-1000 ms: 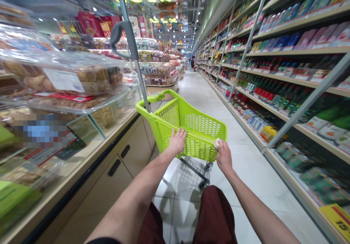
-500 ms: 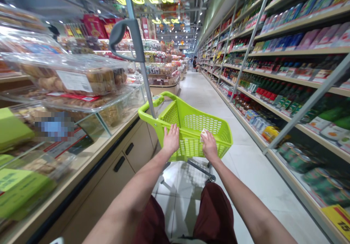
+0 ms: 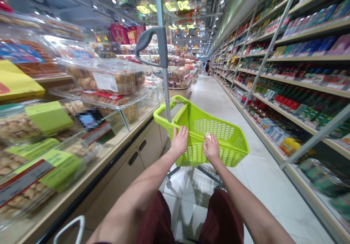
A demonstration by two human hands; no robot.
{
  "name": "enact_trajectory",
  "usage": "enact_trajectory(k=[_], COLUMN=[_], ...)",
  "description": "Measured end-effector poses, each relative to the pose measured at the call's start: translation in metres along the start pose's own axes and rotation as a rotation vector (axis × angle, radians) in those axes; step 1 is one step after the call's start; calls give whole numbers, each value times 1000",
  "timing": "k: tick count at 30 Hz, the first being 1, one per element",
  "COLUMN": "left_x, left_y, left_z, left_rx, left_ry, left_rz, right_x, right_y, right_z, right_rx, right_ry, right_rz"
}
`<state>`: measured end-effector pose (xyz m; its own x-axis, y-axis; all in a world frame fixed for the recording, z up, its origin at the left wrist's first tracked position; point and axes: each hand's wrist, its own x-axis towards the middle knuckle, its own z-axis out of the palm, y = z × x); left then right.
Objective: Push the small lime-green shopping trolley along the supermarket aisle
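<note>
A bright green plastic basket cart stands side-on in the aisle in front of me. My left hand lies with fingers stretched out on the cart's near side, close to its handle end. Farther right, my right hand is closed at the near rim, with a small crumpled white thing between thumb and fingers. The fingertips of that hand partly cover the white thing. The inside of the basket shows only in part.
On the left is a display counter with clear boxes of baked goods. A grey pole with a hooked handle rises near the cart's handle. Shelves of bottles and cans line the right. A person is far down the aisle.
The view has swung left, so cart and hands appear farther right and more of the left counter shows. Both hands keep their places on the cart.
</note>
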<state>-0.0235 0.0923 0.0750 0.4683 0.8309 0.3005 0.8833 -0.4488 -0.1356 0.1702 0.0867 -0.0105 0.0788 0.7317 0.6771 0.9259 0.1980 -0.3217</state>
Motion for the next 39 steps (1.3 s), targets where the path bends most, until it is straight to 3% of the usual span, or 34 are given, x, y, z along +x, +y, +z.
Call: enact_trajectory(k=[6, 13, 15, 19, 24, 33, 35, 39], left_x=[-9, -13, -15, -18, -18, -23, -25, -28], left_y=[-18, -17, -19, -26, -29, -38, -42, -49], left_z=[-10, -6, -6, -8, -10, -18, -21, -23], left_rx=[25, 38, 36, 34, 8, 5, 3, 2], left_ry=[-18, -14, 7, 58, 28, 15, 11, 34], left_rz=[-26, -16, -14, -44, -34, -87, -73, -70], right_x=[5, 31, 35, 30, 20, 45, 47, 42], right_y=[9, -57, -67, -50, -26, -104, -107, -90], right_z=[2, 19, 21, 14, 6, 26, 29, 27], right_rx=[71, 154, 174, 151, 89, 220, 249, 267], right_ry=[38, -34, -38, -67, -24, -31, -28, -37], right_rz=[13, -138, -149, -150, -44, -197, -191, -151])
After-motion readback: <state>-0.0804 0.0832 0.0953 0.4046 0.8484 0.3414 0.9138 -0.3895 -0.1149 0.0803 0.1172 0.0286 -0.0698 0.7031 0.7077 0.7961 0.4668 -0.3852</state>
